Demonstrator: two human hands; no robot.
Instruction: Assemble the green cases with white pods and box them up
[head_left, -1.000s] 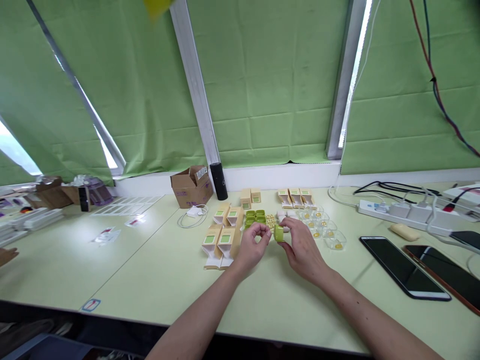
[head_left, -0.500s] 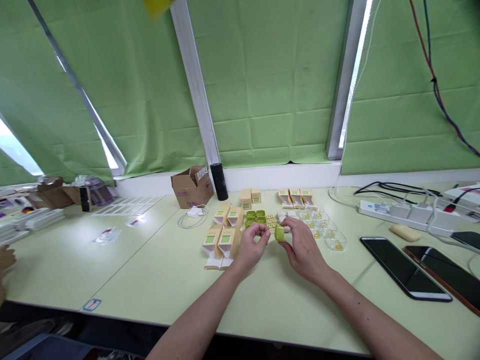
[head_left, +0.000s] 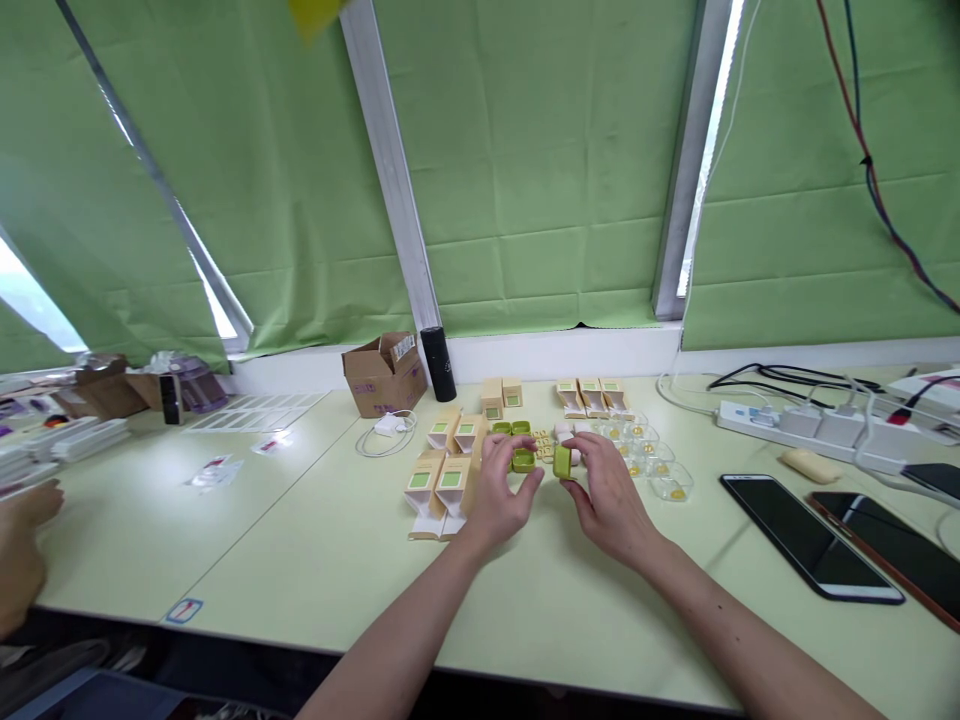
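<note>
Between the thumb and fingers of my left hand (head_left: pixel 506 495) is a small olive-green open box (head_left: pixel 523 461), its hollow side partly showing. My right hand (head_left: pixel 611 500) pinches another small green box-like piece (head_left: pixel 562 461), tilted on edge, just to its right. A narrow gap separates the two pieces. Behind my left hand are more green boxes (head_left: pixel 511 427), partly covered by the fingers. Small yellowish pieces (head_left: pixel 543 440) lie beyond my hands, beside pale rounded items (head_left: pixel 562 430) partly hidden by my right fingers.
Kraft cartons with green windows (head_left: pixel 439 475) stand left, others (head_left: pixel 592 396) at the back. Clear cups (head_left: pixel 671 482) with yellow bits lie right, near phones (head_left: pixel 810 540) and a power strip (head_left: pixel 817 428). A cardboard box (head_left: pixel 385 378) stands behind. Another person's hand (head_left: pixel 22 545) is far left.
My left hand's fingers have gone from a curled pinch to a wider grasp around a green box. The piece in my right hand has turned slightly. The other person's hand has come further into view.
</note>
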